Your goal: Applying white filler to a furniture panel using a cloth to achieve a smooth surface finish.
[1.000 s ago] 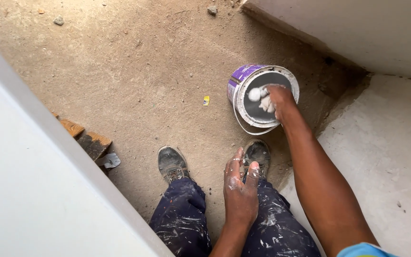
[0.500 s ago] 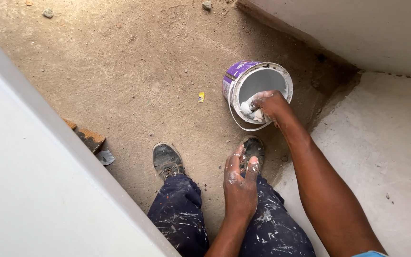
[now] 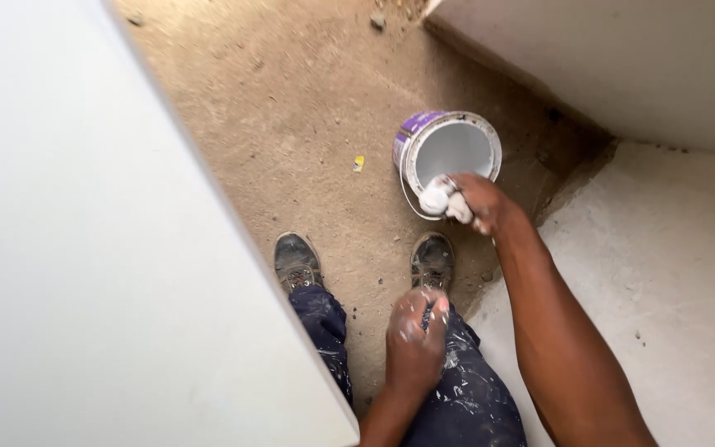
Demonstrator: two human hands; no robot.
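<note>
The round purple-sided bucket with a white-coated inside (image 3: 448, 149) stands on the sandy dirt floor (image 3: 291, 124), close to the corner of the white wall (image 3: 622, 66). The right hand (image 3: 477, 203) hovers at the bucket's near rim, closed around a white-smeared lump of rag or sponge (image 3: 438, 199). Judged from this, the lump is best pressed against the bucket's rim so drips fall inside. The left hand (image 3: 415, 339), nearer than the bucket, rests curled on the paint-spattered dark trousers (image 3: 465, 397), holding nothing.
</note>
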